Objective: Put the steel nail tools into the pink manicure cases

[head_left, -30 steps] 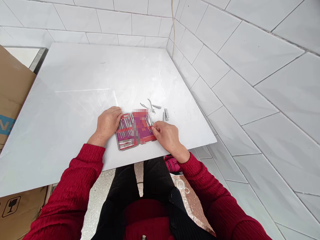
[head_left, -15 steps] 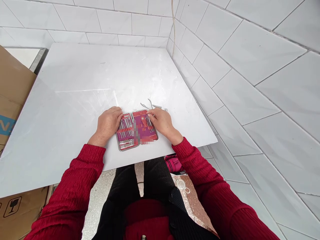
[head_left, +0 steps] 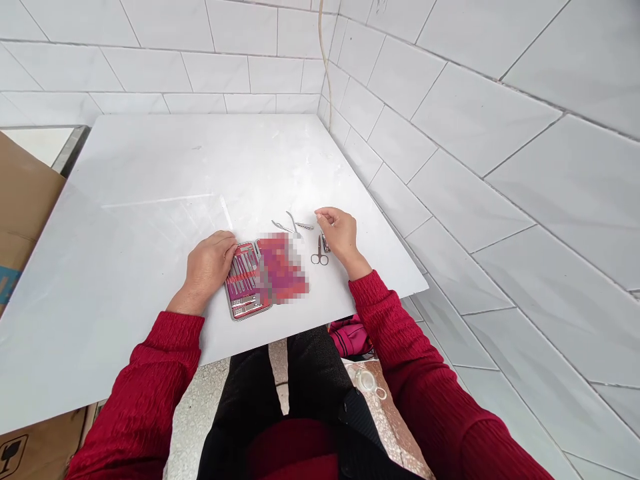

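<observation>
An unfolded manicure case (head_left: 250, 308) with a red and purple lining lies on the white table, its left half holding several slim metal tools under a strap. The right half is blurred out. My left hand (head_left: 210, 267) is closed on the case's left edge, fingertips by the upper corner. To the right of the case, my right hand (head_left: 340, 233) hovers over loose tools with thumb and fingers pinched together; what is between them cannot be made out. Beneath it are small scissors (head_left: 320, 259) and a partly hidden silver tool (head_left: 326, 243). Cuticle nippers (head_left: 283, 226) and a nail clipper (head_left: 304, 227) lie above the case.
The white tabletop (head_left: 150, 160) meets tiled walls (head_left: 430, 147) at the back and right. A cable (head_left: 324, 53) hangs in the corner. Cardboard boxes (head_left: 30, 180) stand at the left. Below the table's front edge, a pink cloth item (head_left: 350, 333) shows.
My right hand has left the right edge of the case and moved right over the loose tools, uncovering the scissors. My left hand stays on the case. The view has shifted slightly.
</observation>
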`<control>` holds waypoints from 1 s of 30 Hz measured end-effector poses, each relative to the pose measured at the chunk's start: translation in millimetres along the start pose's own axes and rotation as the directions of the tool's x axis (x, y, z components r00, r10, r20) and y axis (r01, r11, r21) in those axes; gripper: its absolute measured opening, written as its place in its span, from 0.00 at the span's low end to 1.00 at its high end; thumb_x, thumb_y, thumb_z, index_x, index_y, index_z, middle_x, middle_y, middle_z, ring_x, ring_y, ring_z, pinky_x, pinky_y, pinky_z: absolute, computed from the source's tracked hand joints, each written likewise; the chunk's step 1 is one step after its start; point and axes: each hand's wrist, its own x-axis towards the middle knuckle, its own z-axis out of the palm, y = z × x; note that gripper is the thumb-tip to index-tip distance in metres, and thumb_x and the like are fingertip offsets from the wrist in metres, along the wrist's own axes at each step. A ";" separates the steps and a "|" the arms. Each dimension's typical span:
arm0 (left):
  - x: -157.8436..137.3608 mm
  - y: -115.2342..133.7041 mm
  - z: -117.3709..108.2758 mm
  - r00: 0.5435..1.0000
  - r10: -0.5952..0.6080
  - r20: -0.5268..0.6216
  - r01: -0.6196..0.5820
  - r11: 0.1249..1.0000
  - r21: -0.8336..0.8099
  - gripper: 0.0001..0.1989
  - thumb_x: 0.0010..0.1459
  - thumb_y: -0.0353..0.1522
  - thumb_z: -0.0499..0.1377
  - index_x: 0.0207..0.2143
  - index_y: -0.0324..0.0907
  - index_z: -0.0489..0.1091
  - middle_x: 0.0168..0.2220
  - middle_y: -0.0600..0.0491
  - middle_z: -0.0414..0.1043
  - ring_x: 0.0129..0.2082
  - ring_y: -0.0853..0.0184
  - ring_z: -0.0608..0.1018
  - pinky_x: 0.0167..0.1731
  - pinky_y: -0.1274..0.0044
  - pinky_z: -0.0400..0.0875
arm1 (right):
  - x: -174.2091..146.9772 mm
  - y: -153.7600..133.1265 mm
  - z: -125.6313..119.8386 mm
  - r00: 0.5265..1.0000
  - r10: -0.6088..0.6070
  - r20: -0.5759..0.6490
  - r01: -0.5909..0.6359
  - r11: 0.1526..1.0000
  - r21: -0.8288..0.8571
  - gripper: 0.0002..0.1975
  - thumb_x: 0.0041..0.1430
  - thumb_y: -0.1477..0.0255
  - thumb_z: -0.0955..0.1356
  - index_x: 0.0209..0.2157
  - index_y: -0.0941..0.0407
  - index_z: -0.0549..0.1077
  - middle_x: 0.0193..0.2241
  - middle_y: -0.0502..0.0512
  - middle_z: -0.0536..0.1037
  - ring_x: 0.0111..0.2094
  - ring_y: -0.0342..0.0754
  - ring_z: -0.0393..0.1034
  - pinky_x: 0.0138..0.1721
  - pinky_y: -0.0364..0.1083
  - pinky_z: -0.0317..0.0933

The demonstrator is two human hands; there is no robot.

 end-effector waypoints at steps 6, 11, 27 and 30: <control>1.0 -1.1 -1.2 1.000 0.003 -0.004 -0.003 1.000 -0.005 0.18 0.69 0.35 0.47 0.38 0.43 0.77 0.49 0.48 0.79 0.50 0.58 0.80 0.45 0.69 0.76 | 6.3 18.2 0.1 0.992 0.126 -0.024 -0.128 0.987 -0.094 0.12 0.60 0.67 0.65 0.36 0.54 0.80 0.32 0.53 0.82 0.33 0.49 0.73 0.38 0.48 0.65; 1.0 -1.8 -1.3 1.000 -0.005 -0.008 0.005 1.000 -0.012 0.18 0.69 0.36 0.47 0.40 0.42 0.77 0.50 0.48 0.79 0.51 0.58 0.79 0.46 0.69 0.76 | 5.3 16.8 -0.4 0.990 0.140 -0.017 -0.141 0.979 -0.146 0.11 0.61 0.67 0.65 0.36 0.54 0.80 0.32 0.52 0.82 0.33 0.49 0.73 0.36 0.47 0.62; 1.2 -1.3 -0.1 0.999 -0.031 0.009 0.031 0.999 -0.022 0.18 0.69 0.36 0.47 0.40 0.43 0.78 0.50 0.48 0.79 0.51 0.58 0.79 0.47 0.68 0.76 | 0.2 15.7 -0.1 0.991 0.128 0.032 -0.120 0.977 -0.176 0.10 0.60 0.68 0.65 0.34 0.53 0.79 0.31 0.51 0.81 0.31 0.48 0.72 0.34 0.47 0.61; 1.2 -1.1 -0.1 0.999 -0.034 0.011 0.034 0.999 -0.023 0.18 0.69 0.36 0.47 0.40 0.43 0.78 0.51 0.48 0.79 0.52 0.58 0.79 0.48 0.68 0.76 | -0.2 16.4 0.7 0.992 0.123 0.033 -0.116 0.977 -0.177 0.10 0.60 0.68 0.65 0.35 0.54 0.79 0.31 0.51 0.82 0.32 0.48 0.72 0.34 0.47 0.61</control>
